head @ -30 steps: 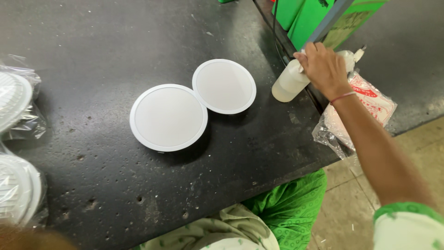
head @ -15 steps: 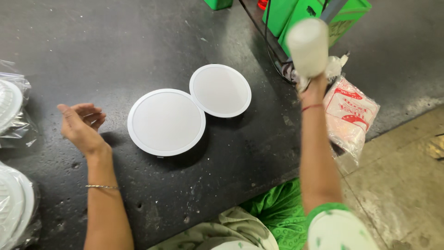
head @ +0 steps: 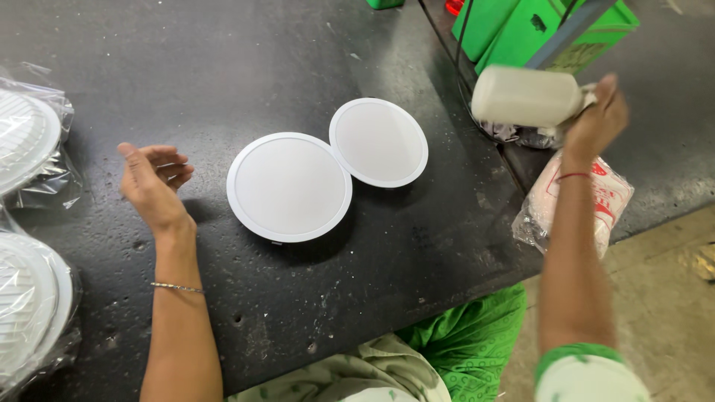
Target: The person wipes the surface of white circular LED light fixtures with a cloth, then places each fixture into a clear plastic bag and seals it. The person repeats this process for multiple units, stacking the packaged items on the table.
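Overhead, right hand (head: 596,119) holds white bottle (head: 525,95) sideways

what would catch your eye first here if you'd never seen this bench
Two round white discs, the larger disc and the smaller disc, lie edge to edge mid-way across the dark table. At upper right the right hand holds a pale bottle sideways in the air, while the left hand hovers empty beside the larger disc.

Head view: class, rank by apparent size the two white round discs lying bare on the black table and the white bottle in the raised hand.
1. Nearer white disc, largest.
2. Farther white disc, smaller.
3. White bottle, held sideways in the right hand, smallest; being raised toward the camera, it may look bigger than it is.
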`<state>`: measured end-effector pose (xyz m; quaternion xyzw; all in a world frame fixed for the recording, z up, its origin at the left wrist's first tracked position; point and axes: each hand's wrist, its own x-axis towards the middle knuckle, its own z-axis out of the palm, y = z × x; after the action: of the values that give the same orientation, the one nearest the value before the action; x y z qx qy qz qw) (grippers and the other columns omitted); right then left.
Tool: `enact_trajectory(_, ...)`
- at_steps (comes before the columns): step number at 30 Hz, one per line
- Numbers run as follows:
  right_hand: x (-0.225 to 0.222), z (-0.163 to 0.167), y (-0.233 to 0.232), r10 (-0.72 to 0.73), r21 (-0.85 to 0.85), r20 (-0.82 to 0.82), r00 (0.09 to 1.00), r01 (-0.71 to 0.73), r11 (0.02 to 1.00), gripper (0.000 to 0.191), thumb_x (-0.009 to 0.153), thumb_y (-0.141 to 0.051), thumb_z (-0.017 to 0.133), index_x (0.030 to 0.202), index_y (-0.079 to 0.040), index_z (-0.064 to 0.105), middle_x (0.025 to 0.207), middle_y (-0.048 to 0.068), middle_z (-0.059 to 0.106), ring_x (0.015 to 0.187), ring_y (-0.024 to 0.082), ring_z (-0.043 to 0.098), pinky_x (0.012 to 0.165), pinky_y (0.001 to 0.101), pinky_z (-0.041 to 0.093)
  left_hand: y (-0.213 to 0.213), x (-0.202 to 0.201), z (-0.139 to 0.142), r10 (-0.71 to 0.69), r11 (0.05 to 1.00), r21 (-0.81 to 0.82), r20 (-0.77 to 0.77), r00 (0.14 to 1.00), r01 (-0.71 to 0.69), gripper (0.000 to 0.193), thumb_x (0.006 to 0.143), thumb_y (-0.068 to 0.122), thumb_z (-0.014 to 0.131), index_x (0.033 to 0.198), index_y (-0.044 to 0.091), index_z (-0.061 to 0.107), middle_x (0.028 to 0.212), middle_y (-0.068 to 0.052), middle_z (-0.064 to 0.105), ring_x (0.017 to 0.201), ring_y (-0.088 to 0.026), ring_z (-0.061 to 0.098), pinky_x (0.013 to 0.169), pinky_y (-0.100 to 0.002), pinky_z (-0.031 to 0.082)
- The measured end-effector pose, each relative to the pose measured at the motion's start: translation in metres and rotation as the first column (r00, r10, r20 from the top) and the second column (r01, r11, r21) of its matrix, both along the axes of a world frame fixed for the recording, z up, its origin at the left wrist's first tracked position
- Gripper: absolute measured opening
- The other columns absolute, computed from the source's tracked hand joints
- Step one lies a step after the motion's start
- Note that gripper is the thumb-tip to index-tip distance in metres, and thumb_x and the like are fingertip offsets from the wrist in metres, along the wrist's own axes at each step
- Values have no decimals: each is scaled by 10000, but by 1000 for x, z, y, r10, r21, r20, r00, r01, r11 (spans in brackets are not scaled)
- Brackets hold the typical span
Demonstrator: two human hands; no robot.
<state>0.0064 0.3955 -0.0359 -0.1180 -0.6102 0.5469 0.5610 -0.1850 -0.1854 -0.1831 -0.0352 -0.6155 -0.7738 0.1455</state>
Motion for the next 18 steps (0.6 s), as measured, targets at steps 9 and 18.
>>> enact_trajectory(9, -3, -14, 9, -822, 975, 201, 533, -187, 118, 403, 1176, -347, 598, 867, -96, 667, 838, 85, 696, 780, 324, 665, 663, 459, 490, 9, -1, 2, -70, 994, -81, 114, 991, 80, 700, 1073, 646, 332, 934, 56, 681, 837, -63, 691, 735, -160, 687, 642, -281, 570)
enact_trajectory(18, -35, 7, -103, -318, 793, 414, 853, -166, 587, 373, 1202, -262, 421, 1012, -14, 625, 841, 96, 600, 722, 220, 595, 663, 364, 443, 25, -13, -18, -243, 956, -67, 375, 895, 287, 610, 991, 531, 486, 1028, -15, 757, 897, -76, 738, 743, -136, 679, 663, -269, 568)
